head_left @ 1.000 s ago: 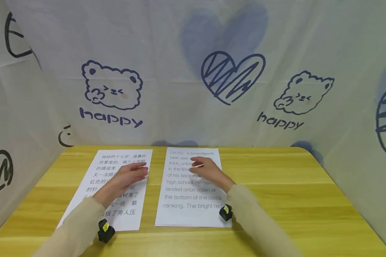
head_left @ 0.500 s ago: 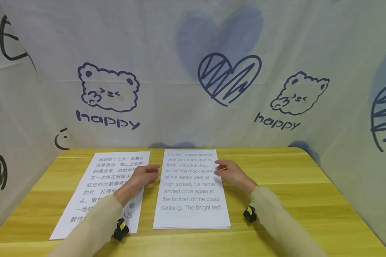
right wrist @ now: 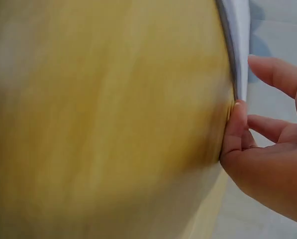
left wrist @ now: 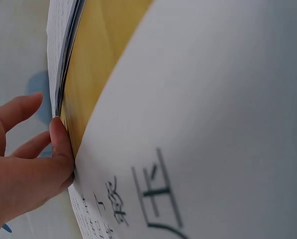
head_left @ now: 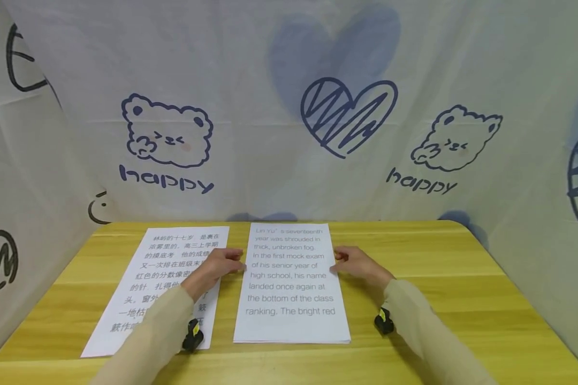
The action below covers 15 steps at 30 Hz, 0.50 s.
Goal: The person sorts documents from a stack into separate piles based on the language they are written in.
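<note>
A thin stack of white paper, its top sheet printed in English, lies flat on the table. My left hand is at the stack's left edge, one fingertip right against the layered sheets in the left wrist view. Opposite it, my right hand reaches the right edge; in the right wrist view a fingertip meets the paper's side while another finger stays raised and apart. Neither hand's fingers close around the stack. Left of it lies a sheet printed in Chinese, partly covered by my left forearm.
The yellow wood-grain table extends to both sides. A pale cloth with bear and heart drawings hangs behind its far edge and along the sides. A small black device sits at my left wrist, another at the right.
My right hand has moved right, from above the English page to the stack's right edge. The left hand has moved right, from above the Chinese sheet to the stack's left edge.
</note>
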Available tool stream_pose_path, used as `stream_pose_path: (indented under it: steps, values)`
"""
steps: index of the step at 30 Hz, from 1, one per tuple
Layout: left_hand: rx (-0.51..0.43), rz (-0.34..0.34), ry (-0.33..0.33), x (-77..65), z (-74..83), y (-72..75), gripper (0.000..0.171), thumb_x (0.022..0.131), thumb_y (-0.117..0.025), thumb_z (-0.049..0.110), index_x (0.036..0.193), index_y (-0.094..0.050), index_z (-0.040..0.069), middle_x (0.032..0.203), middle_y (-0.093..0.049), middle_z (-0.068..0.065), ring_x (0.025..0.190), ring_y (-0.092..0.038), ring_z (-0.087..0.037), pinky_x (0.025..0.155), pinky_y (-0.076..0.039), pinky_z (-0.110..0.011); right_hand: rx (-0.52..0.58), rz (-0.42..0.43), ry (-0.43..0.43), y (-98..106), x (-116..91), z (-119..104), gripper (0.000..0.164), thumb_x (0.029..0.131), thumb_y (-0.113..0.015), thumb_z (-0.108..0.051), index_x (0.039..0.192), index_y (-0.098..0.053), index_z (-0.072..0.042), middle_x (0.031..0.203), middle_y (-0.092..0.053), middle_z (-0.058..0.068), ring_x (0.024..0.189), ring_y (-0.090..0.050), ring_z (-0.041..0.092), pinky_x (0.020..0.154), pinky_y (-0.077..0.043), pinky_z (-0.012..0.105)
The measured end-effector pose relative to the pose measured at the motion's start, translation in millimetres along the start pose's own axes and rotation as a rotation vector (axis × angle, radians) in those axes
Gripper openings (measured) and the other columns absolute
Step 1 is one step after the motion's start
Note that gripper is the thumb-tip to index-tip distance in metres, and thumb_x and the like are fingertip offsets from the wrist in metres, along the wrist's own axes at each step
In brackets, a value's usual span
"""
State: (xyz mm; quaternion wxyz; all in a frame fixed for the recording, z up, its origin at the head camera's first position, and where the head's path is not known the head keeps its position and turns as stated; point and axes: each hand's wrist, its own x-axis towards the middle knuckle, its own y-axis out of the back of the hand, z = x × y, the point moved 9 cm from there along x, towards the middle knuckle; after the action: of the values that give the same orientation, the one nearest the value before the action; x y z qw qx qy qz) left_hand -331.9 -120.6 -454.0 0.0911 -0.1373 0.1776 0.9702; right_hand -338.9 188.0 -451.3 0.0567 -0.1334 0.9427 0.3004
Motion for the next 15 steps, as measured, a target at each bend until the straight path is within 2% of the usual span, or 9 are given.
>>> stream_pose_path:
  steps: [6, 15]
  values:
    - [0.031, -0.031, 0.008, 0.2, -1.9, -1.2, 0.059, 0.085, -0.069, 0.002, 0.138, -0.045, -0.008, 0.137, -0.045, -0.026, 0.118, -0.049, -0.033, 0.099, -0.043, -0.041, -0.041, -0.024, -0.01, -3.8, 0.2, -0.6, 0.051, 0.085, -0.071, -0.005, 0.132, -0.054, 0.006, 0.099, -0.055, 0.011, 0.091, -0.047, 0.024, 0.077, -0.039, 0.032]
    - [0.076, -0.014, -0.01, -1.6, -1.8, -0.6, 0.056, 0.083, -0.071, 0.003, 0.135, -0.052, -0.003, 0.137, -0.048, -0.023, 0.114, -0.052, -0.03, 0.096, -0.045, -0.04, -0.057, -0.028, 0.015, -6.7, -1.3, -6.8, 0.052, 0.086, -0.069, -0.006, 0.133, -0.052, 0.008, 0.099, -0.054, 0.011, 0.089, -0.046, 0.024, 0.075, -0.038, 0.031]
